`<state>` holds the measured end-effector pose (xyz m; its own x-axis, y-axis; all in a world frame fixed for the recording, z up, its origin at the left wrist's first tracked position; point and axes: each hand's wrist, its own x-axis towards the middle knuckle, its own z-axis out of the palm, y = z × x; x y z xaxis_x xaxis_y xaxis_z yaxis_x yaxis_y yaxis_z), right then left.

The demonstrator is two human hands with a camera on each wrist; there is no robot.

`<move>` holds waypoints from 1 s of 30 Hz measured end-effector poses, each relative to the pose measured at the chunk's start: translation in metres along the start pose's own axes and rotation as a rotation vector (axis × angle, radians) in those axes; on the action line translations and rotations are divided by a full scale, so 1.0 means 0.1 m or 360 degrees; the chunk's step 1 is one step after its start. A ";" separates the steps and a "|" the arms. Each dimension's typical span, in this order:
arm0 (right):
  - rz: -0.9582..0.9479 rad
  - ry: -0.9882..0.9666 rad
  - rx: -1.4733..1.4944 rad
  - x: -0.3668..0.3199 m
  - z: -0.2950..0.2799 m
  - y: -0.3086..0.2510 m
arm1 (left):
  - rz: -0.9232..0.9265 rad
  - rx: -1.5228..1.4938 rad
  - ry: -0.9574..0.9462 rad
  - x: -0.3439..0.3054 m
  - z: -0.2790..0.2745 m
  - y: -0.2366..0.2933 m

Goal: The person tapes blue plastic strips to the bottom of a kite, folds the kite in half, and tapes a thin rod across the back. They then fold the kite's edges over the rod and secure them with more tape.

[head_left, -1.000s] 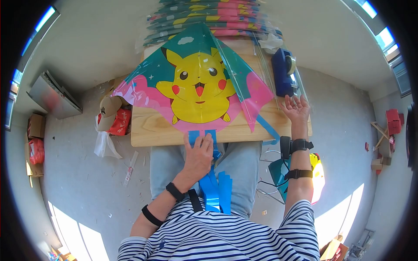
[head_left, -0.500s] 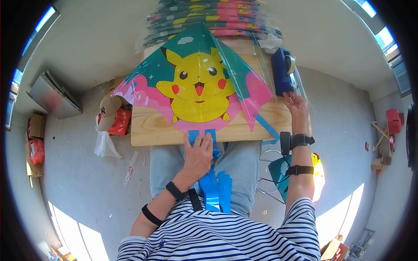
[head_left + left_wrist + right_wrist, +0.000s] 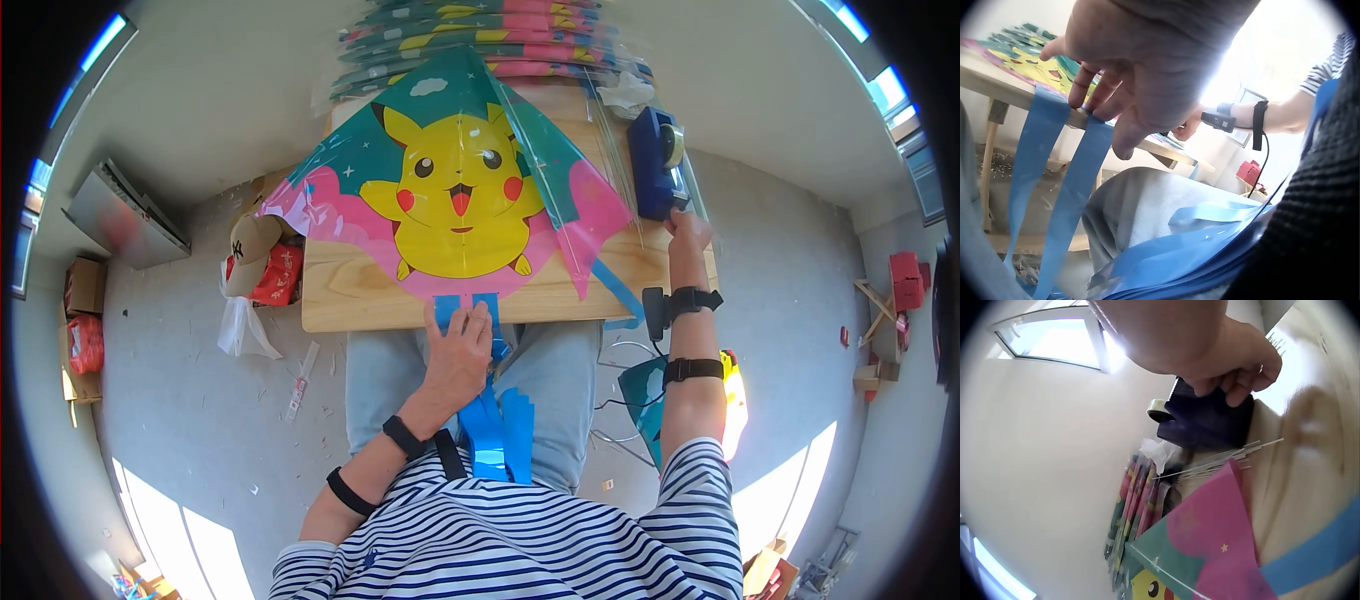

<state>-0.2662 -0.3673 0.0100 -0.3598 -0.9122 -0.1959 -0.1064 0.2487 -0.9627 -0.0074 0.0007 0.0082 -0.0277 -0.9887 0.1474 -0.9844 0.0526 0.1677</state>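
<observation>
A kite (image 3: 465, 190) with a yellow cartoon figure on green and pink film lies on the wooden table. Two blue streamers (image 3: 1041, 125) hang from its lower edge over the table's front. My left hand (image 3: 458, 355) rests on them at that edge, fingers extended and spread. At the right side of the table stands a dark blue tape dispenser (image 3: 655, 165). My right hand (image 3: 688, 232) is at its near end with fingers curled, pinching at the tape; the strip itself is hidden by the fingers in the right wrist view.
Packed kites (image 3: 480, 45) are stacked at the table's back. Thin clear rods (image 3: 1210, 465) lie beside the dispenser, near crumpled white plastic (image 3: 627, 92). More blue streamers (image 3: 487, 440) lie across the lap. A cap (image 3: 255, 240) and a red bag (image 3: 280, 275) are left of the table.
My right hand has gone from open, palm up, to curled fingers at the dispenser's near end. The left hand stays on the streamers.
</observation>
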 end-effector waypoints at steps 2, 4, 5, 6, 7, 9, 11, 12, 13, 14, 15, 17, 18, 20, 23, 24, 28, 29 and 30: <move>0.0016 0.0072 -0.0028 0.07 0.06 -0.04 | -0.0004 0.0005 0.0005 0.00 0.01 0.00; 0.0029 0.0148 -0.0052 0.02 0.11 -0.12 | -0.0004 0.0000 0.0016 0.02 0.00 0.00; 0.0038 0.0179 -0.0036 -0.02 0.11 -0.14 | -0.0006 -0.0008 0.0010 0.01 -0.01 0.00; 0.0047 0.0212 -0.0019 -0.02 0.09 -0.12 | -0.0004 -0.0010 0.0016 0.00 0.00 0.00; 0.0038 0.0213 -0.0016 -0.01 0.07 -0.12 | -0.0002 0.0003 0.0029 0.00 0.02 -0.01; 0.0148 0.0064 0.0060 0.01 0.05 -0.08 | -0.0003 0.0014 0.0049 -0.01 0.04 -0.01; 0.0137 0.0077 0.0189 0.05 0.07 -0.02 | 0.0015 0.0012 0.0048 -0.01 0.04 -0.02; 0.0138 0.0095 0.0317 0.04 0.06 0.00 | 0.0015 0.0012 0.0050 -0.01 0.03 -0.03; 0.0139 0.0098 0.0318 0.02 0.03 0.02 | 0.0011 0.0006 0.0043 -0.01 0.02 -0.02; 0.0120 -0.0015 0.0451 0.00 -0.03 0.05 | 0.0007 -0.0002 0.0037 0.00 0.02 -0.02; 0.0099 -0.0129 0.0583 0.00 -0.06 0.06 | 0.0011 -0.0005 0.0038 0.01 0.03 -0.01; 0.0094 -0.0136 0.0635 -0.01 -0.09 0.09 | 0.0007 0.0017 0.0038 0.00 0.03 -0.01; 0.0086 -0.0149 0.0691 -0.04 -0.08 0.08 | 0.0008 0.0020 0.0039 0.00 0.02 -0.02; 0.0015 -0.0191 0.0762 -0.12 -0.12 0.06 | 0.0016 0.0015 0.0008 0.00 0.00 -0.02; -0.0062 -0.0263 0.0873 -0.23 -0.19 -0.01 | 0.0012 0.0014 0.0005 0.00 0.00 -0.02; -0.0065 -0.0303 0.0921 -0.25 -0.19 -0.02 | 0.0011 0.0015 0.0005 0.00 0.00 -0.01; -0.0029 -0.0301 0.1009 -0.30 -0.20 -0.01 | 0.0004 0.0006 -0.0004 0.00 0.00 -0.01; -0.0037 -0.0295 0.1015 -0.29 -0.20 0.00 | -0.0004 -0.0006 -0.0009 0.00 0.00 -0.01; -0.0045 -0.0288 0.1021 -0.29 -0.20 0.02 | 0.0005 -0.0008 -0.0018 -0.01 -0.01 -0.01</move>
<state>-0.2740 -0.3339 0.0178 -0.1979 -0.9697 -0.1435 0.4792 0.0320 -0.8771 -0.0065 0.0019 0.0092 -0.0325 -0.9901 0.1369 -0.9834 0.0562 0.1724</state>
